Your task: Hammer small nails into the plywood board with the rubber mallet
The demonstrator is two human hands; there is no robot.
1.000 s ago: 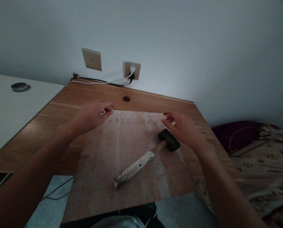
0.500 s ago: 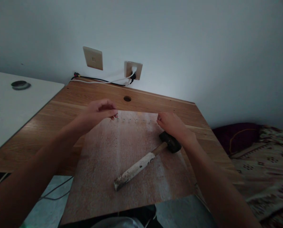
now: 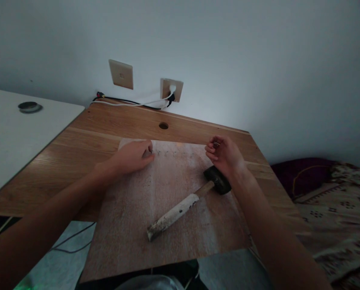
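A thin wooden board (image 3: 180,181) lies on the desk, with a row of small nails (image 3: 174,153) along its far edge. My left hand (image 3: 134,156) rests at the left end of that row, thumb and forefinger pinched around a nail whose body is mostly hidden. Over the board's far right corner, my right hand (image 3: 226,155) is turned partly palm up, its fingers curled around small shiny pieces that look like nails. Just below it is the black head of a hammer (image 3: 173,213), which lies diagonally across the board, its worn white-wrapped handle pointing toward me.
The wooden desk (image 3: 77,149) has a round cable hole (image 3: 163,125) and meets the wall. Cables (image 3: 128,103) run to a wall socket (image 3: 171,89). A white tabletop (image 3: 23,137) adjoins on the left; patterned bedding (image 3: 333,213) lies at the right.
My left hand has come down and pinched at the left end of the nail row. My right hand has lifted from the board's far edge and rolled palm upward. The hammer stays put.
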